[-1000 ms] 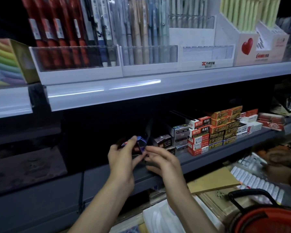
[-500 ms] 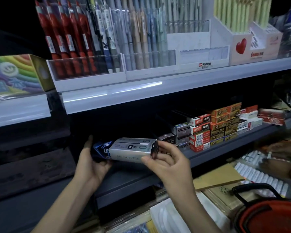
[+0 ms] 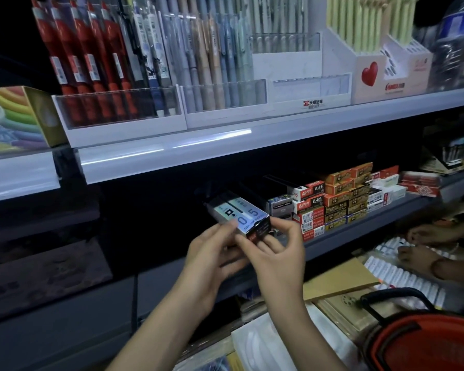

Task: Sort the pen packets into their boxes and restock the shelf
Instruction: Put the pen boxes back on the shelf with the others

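Observation:
A silver and black box of gel ink refills [image 3: 235, 211], marked 0.5, is held in front of the dark middle shelf [image 3: 359, 231]. Its near end points at me and its far end into the shelf. My left hand [image 3: 210, 253] grips it from below and the left, with the thumb on its top face. My right hand [image 3: 273, 250] pinches its near end with thumb and fingers. To the right, stacks of similar small boxes [image 3: 332, 207] in black, red and orange stand on the same shelf.
The upper shelf carries clear trays of red pens [image 3: 91, 68] and pastel pens [image 3: 220, 68], and a white heart display [image 3: 370, 76]. A red basket with a black handle [image 3: 423, 344] sits low right. Another person's hands [image 3: 426, 245] work at white packets on the right.
The box was sideways between my hands half a second ago; now it is turned end-on and moved right, both hands close together at its near end. The view has also shifted.

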A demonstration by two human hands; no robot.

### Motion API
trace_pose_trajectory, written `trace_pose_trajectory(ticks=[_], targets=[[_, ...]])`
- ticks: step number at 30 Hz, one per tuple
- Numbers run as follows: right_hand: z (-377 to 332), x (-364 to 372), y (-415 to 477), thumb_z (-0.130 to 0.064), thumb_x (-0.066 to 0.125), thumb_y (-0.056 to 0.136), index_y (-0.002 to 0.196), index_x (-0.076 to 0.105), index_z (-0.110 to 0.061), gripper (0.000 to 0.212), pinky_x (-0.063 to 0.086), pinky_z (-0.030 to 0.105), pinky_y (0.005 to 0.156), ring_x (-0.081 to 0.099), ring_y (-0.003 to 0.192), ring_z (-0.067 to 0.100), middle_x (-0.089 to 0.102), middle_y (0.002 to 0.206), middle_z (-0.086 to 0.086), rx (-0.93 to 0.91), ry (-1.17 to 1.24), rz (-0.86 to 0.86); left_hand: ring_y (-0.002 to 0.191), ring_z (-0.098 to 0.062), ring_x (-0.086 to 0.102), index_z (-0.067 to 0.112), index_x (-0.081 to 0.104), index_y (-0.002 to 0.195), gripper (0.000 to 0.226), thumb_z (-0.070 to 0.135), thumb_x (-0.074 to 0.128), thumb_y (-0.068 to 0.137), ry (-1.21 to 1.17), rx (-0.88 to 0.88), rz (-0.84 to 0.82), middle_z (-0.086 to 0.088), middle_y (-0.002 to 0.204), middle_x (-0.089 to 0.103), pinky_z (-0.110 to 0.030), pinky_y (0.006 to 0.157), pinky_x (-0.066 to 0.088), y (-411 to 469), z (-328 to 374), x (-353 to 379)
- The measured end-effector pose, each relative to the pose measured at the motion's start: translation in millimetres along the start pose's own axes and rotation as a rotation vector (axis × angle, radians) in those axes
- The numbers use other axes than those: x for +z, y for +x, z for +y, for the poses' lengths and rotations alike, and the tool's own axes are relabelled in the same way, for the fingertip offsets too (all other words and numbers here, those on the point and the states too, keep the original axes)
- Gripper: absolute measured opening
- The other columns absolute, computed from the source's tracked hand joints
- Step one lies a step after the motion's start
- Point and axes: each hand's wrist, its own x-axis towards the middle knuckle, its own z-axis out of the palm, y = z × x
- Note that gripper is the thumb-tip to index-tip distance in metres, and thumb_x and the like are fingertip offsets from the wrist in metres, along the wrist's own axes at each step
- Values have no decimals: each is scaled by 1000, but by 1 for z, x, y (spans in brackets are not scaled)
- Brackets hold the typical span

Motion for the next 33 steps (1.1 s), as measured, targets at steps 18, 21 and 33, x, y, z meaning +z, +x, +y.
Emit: trace_pose_trajectory(ticks=[18,21,33], targets=[[27,-37,75,-2,71,91,107,68,-24,27,52,17,70,73,95,13,74,103,3,-24,-217,201,74,-19,69,4,69,101,29,32,71,96,175,144,179,-10,86,74,-29,66,57,71,-30,28],[25,-46,87,-6,71,94,114,68,-26,29,52,12,67,72,89,8,73,103,1,-98,-306,252,71,-11,71,11,65,98,18,16,79,89,315,196,167,-8,88,76,-19,62,56,72,-36,26],[33,-50,95,-24,74,95,133,68,-32,39,50,22,83,60,100,10,46,120,-9,-458,-904,209,55,0,54,4,67,117,41,28,82,87,603,361,252,-22,100,68,-11,53,42,94,-57,13]])
